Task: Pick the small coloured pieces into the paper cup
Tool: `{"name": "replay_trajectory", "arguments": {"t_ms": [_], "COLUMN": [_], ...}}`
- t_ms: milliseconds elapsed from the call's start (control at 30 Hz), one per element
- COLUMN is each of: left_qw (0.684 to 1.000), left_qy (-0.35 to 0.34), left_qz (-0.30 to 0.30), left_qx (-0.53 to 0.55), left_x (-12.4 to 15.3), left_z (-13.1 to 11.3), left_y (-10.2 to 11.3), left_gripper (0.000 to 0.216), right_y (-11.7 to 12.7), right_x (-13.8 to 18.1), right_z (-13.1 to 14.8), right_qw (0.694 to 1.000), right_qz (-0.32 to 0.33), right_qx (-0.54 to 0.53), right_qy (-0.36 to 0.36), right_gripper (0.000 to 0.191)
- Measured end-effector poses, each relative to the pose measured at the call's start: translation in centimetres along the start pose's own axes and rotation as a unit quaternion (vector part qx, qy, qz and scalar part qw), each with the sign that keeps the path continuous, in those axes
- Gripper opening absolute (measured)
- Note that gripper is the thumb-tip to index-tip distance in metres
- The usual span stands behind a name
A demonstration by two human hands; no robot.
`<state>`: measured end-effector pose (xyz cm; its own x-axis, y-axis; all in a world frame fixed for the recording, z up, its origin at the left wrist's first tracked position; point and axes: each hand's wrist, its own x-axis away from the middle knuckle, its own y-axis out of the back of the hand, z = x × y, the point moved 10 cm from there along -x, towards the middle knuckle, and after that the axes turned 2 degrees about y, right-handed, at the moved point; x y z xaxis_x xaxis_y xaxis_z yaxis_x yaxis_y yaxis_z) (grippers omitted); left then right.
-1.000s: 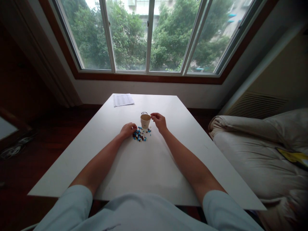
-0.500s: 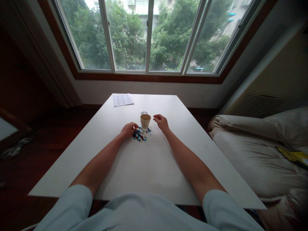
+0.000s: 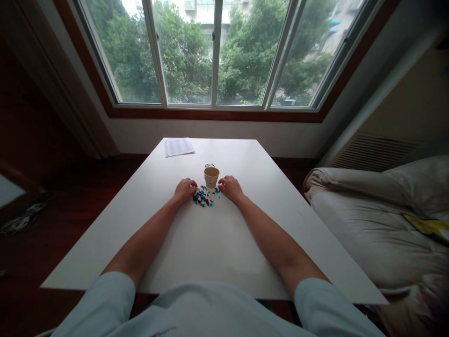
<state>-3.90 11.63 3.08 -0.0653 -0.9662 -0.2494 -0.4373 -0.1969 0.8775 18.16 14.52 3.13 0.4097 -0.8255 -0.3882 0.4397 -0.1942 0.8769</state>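
Observation:
A small tan bucket-shaped cup (image 3: pixel 211 179) stands upright on the white table, with a thin dark handle-like loop behind its rim. In front of it lies a scatter of tiny blue, dark and white pieces (image 3: pixel 203 196), too small to name exactly. At the left edge of the pieces rests my left hand (image 3: pixel 185 190), its fingers bent and drawn together; whatever they may hold is hidden. My right hand (image 3: pixel 230 187) is low beside the cup's right side, fingers curved and slightly apart near a few stray pieces, with nothing visible in them.
Printed paper sheets (image 3: pixel 179 147) lie at the far left corner of the white table (image 3: pixel 210 252). A padded beige seat or bedding (image 3: pixel 379 224) is along the right side. Beyond the table is a wide window (image 3: pixel 217 56), and cables (image 3: pixel 21 220) lie on the floor at left.
My right hand has come down and left, from beside the cup's rim to the pieces near its base. My left hand has shifted slightly left, staying at the edge of the scatter.

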Motion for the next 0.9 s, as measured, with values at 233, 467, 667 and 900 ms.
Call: {"name": "replay_trajectory", "arguments": {"t_ms": [233, 467, 667, 900], "left_qw": [1.0, 1.0, 1.0, 1.0], "left_qy": [0.003, 0.003, -0.001, 0.008], "left_qz": [-0.003, -0.006, -0.011, -0.001], "left_qx": [-0.009, -0.012, -0.004, -0.009], "left_x": [0.3, 0.4, 0.4, 0.5], "left_z": [-0.3, -0.4, -0.5, -0.4], "left_y": [0.1, 0.3, 0.3, 0.3], "left_gripper": [0.015, 0.014, 0.014, 0.016], "right_y": [0.5, 0.7, 1.3, 2.0], "right_x": [0.4, 0.4, 0.4, 0.4], "right_z": [0.8, 1.4, 1.1, -0.7], "right_qw": [1.0, 0.999, 1.0, 0.991], "right_qz": [0.011, 0.014, -0.008, -0.079], "right_qx": [0.022, 0.038, 0.017, -0.093], "right_qy": [0.013, 0.023, 0.008, -0.054], "right_gripper": [0.014, 0.013, 0.009, 0.011]}}
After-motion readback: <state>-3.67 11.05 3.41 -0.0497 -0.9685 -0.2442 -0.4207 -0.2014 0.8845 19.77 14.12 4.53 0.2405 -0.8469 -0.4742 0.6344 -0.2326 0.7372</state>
